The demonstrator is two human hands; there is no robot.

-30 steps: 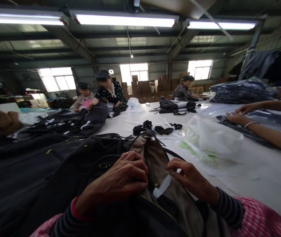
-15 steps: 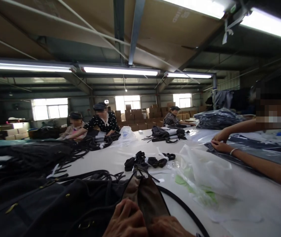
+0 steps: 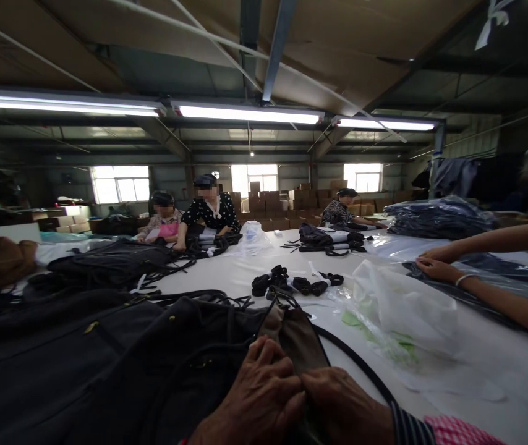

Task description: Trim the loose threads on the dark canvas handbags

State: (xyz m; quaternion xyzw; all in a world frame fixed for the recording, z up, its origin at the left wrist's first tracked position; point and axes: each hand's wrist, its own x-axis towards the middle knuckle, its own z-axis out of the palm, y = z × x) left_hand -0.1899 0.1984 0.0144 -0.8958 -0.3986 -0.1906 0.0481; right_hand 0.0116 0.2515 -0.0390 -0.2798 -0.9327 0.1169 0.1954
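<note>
A dark fabric bag (image 3: pixel 143 364) with a brown lining (image 3: pixel 298 337) lies in front of me, its lined opening facing up. My left hand (image 3: pixel 261 389) is closed on the left side of that opening, fingers curled over the material. Beside it, my right hand (image 3: pixel 342 402) grips the opening's right side, its fingertips partly hidden behind the left hand. A black strap (image 3: pixel 357 355) curves past the right hand onto the white table (image 3: pixel 227 269).
Bundled black straps (image 3: pixel 292 284) lie just beyond the bag. Clear plastic bags (image 3: pixel 403 309) are at right, near a co-worker's arms (image 3: pixel 481 278). More dark bags (image 3: pixel 110 266) are heaped at left. Several people work around the table; wrapped garments (image 3: pixel 440 216) are stacked at back right.
The view has tilted down and turned left, showing more of my hands and wrists, which stay on the bag's opening. The co-worker in the dotted top has drawn an outstretched arm inward.
</note>
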